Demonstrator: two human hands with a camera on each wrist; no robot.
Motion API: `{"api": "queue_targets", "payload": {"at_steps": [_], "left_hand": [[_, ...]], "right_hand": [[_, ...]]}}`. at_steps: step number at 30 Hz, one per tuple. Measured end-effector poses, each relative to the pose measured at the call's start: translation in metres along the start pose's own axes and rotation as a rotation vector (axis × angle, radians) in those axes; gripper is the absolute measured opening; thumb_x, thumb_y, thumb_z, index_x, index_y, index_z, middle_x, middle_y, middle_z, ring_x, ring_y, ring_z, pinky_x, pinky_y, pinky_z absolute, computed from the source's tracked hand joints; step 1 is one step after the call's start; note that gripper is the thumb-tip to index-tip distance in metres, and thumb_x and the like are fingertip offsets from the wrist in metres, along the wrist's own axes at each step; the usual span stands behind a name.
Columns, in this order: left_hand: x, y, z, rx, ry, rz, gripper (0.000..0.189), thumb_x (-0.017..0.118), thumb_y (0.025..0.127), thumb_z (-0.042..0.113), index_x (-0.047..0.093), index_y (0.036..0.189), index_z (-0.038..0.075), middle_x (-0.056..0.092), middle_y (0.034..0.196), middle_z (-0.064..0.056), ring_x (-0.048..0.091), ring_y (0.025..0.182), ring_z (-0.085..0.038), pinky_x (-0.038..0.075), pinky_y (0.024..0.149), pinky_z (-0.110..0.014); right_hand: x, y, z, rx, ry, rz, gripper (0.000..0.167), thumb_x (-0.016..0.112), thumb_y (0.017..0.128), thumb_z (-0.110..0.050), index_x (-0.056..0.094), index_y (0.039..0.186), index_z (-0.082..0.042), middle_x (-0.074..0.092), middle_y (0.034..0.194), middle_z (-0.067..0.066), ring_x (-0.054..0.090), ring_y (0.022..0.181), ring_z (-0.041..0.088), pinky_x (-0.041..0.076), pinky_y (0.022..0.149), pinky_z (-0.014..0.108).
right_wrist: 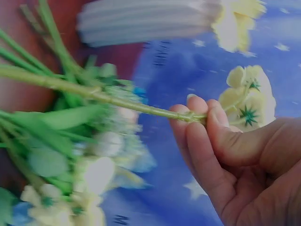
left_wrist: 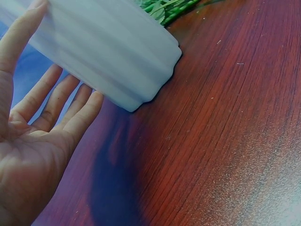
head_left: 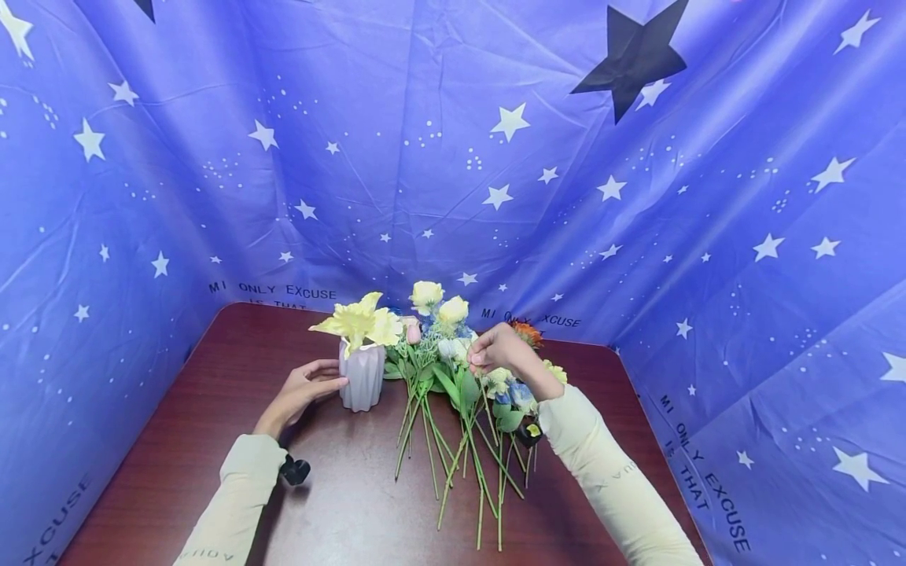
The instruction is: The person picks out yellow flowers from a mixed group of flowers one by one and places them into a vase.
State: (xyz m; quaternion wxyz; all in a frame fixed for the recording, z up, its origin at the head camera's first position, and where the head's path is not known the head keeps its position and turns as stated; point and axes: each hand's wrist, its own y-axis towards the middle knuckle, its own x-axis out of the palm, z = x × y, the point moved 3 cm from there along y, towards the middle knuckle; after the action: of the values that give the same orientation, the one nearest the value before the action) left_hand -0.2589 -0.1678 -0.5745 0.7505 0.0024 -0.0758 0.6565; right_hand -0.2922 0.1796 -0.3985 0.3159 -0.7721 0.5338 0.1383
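A pale grey ribbed vase [head_left: 362, 385] stands upright on the table, with a large yellow flower [head_left: 357, 322] spreading over its mouth. My left hand [head_left: 307, 387] is at the vase's left side. In the left wrist view, its thumb lies along the vase wall [left_wrist: 108, 52], while the other fingers, nearly straight, meet the edge. Over the flower pile, my right hand [head_left: 506, 354] pinches a green stem [right_wrist: 141, 107] between thumb and fingertips. Cream-yellow blossoms [right_wrist: 249, 101] on that stem show just past the fingers in the right wrist view.
Several artificial flowers lie piled right of the vase, their green stems [head_left: 481, 472] pointing toward me. Pale yellow roses [head_left: 453, 310], a pink bud [head_left: 414, 333] and an orange flower [head_left: 527, 333] are among them. A blue star-printed cloth [head_left: 396, 157] surrounds the brown table [head_left: 340, 487].
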Motion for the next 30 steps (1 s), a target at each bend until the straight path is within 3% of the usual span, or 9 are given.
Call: {"api": "queue_targets", "payload": {"at_steps": [7, 11, 16, 22, 30], "left_hand": [[-0.001, -0.001, 0.003, -0.006, 0.009, 0.005, 0.062, 0.075, 0.091, 0.005, 0.045, 0.141, -0.015, 0.066, 0.117, -0.009, 0.066, 0.100, -0.001, 0.058, 0.097, -0.029], [-0.001, -0.001, 0.002, -0.002, -0.001, 0.006, 0.061, 0.074, 0.091, 0.004, 0.044, 0.141, -0.015, 0.066, 0.116, -0.009, 0.067, 0.099, -0.001, 0.058, 0.094, -0.024], [0.000, 0.001, -0.001, -0.002, -0.003, 0.012, 0.061, 0.076, 0.090, 0.005, 0.046, 0.140, -0.015, 0.067, 0.115, -0.007, 0.067, 0.099, -0.002, 0.059, 0.090, -0.021], [0.001, 0.002, -0.002, -0.007, 0.000, 0.025, 0.060, 0.077, 0.089, 0.006, 0.049, 0.138, -0.013, 0.068, 0.116, -0.008, 0.068, 0.099, -0.003, 0.059, 0.091, -0.023], [0.001, 0.000, -0.001, -0.004, 0.014, 0.025, 0.060, 0.077, 0.090, 0.007, 0.048, 0.139, -0.013, 0.068, 0.117, -0.007, 0.067, 0.099, -0.002, 0.059, 0.090, -0.022]], "right_hand": [[-0.027, -0.011, -0.030, -0.052, 0.117, 0.020, 0.019, 0.066, 0.091, 0.012, 0.068, 0.109, 0.018, 0.074, 0.073, 0.007, 0.072, 0.069, 0.016, 0.064, 0.073, 0.030], [-0.040, -0.016, -0.044, -0.112, 0.211, 0.044, 0.022, 0.064, 0.092, 0.012, 0.066, 0.113, 0.019, 0.074, 0.076, 0.005, 0.072, 0.070, 0.013, 0.064, 0.079, 0.032], [-0.052, -0.021, -0.058, -0.182, 0.291, 0.077, 0.023, 0.061, 0.094, 0.012, 0.061, 0.115, 0.022, 0.073, 0.074, 0.001, 0.073, 0.071, 0.011, 0.064, 0.077, 0.027], [-0.057, -0.027, -0.069, -0.226, 0.331, 0.129, 0.026, 0.060, 0.096, 0.011, 0.058, 0.118, 0.024, 0.071, 0.077, -0.003, 0.073, 0.073, 0.008, 0.063, 0.083, 0.030], [-0.053, -0.030, -0.072, -0.245, 0.447, 0.228, 0.017, 0.058, 0.096, 0.013, 0.061, 0.111, 0.021, 0.071, 0.076, -0.001, 0.073, 0.071, 0.010, 0.063, 0.077, 0.025]]}}
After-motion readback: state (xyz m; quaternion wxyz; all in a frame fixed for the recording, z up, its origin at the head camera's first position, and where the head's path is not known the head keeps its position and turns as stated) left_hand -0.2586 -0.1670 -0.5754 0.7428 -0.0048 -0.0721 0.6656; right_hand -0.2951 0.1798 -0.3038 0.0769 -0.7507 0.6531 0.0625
